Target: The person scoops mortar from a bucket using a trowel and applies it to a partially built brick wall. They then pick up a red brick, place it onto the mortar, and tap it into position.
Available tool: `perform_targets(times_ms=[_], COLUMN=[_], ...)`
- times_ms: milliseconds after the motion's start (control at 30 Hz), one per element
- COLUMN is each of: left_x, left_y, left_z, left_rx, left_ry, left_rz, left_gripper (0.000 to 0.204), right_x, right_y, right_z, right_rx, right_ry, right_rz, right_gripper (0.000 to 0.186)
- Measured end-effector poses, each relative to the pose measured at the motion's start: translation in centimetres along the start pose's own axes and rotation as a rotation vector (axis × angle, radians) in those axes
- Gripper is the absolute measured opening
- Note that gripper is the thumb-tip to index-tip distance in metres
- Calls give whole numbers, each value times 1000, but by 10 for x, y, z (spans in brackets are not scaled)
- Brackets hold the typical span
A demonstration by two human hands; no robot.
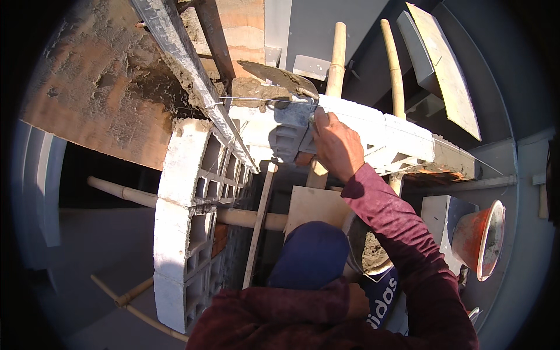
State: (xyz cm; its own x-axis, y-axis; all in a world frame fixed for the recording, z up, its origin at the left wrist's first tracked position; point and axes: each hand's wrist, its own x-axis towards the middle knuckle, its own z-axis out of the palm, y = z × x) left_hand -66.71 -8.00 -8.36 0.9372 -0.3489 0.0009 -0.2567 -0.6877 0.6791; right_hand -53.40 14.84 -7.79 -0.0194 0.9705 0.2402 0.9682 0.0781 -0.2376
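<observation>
**Trowel of mortar held over the top course of a block wall**

At the top edge of the white block wall (186,192), a trowel (277,76) loaded with grey mortar (256,90) is held by the right hand (337,144), whose fingers are clenched around the handle. The blade is seen tilted over the uppermost white block (280,125), with the mortar touching that block's upper face. A taut string line (373,119) is stretched across the same block, just beside the hand. A metal straightedge (192,76) is laid along the wall's edge, smeared with mortar. The left hand is not shown; only a maroon sleeve (280,315) is seen at the lower edge. Below the right forearm, a bucket of mortar (370,254) is placed near an orange bucket (481,236). Bamboo poles (336,58) are propped behind the wall.
</observation>
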Motion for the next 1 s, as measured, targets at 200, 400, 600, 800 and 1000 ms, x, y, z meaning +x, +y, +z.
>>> perform_targets(times_ms=[200, 400, 600, 800, 1000], left_x=[3, 1, 4, 6, 9], left_y=[0, -5, -9, -4, -4], left_z=[3, 14, 12, -3, -6], left_rx=[-14, -67, -81, -80, -77], left_ry=[-73, -14, -57, -64, -39], left_rz=[-89, -62, 7, 1, 8], left_gripper=[5, 4, 10, 5, 7], right_x=[-20, -54, -8, 32, 7], right_y=[14, 6, -28, -26, -33], right_z=[-32, -69, -39, -66, -88], right_rx=[348, 1366, 1252, 694, 561], right_ry=[-165, -555, -683, -785, -611], right_rz=[269, 531, 530, 308, 231], right_gripper=[33, 33, 39, 38, 32])
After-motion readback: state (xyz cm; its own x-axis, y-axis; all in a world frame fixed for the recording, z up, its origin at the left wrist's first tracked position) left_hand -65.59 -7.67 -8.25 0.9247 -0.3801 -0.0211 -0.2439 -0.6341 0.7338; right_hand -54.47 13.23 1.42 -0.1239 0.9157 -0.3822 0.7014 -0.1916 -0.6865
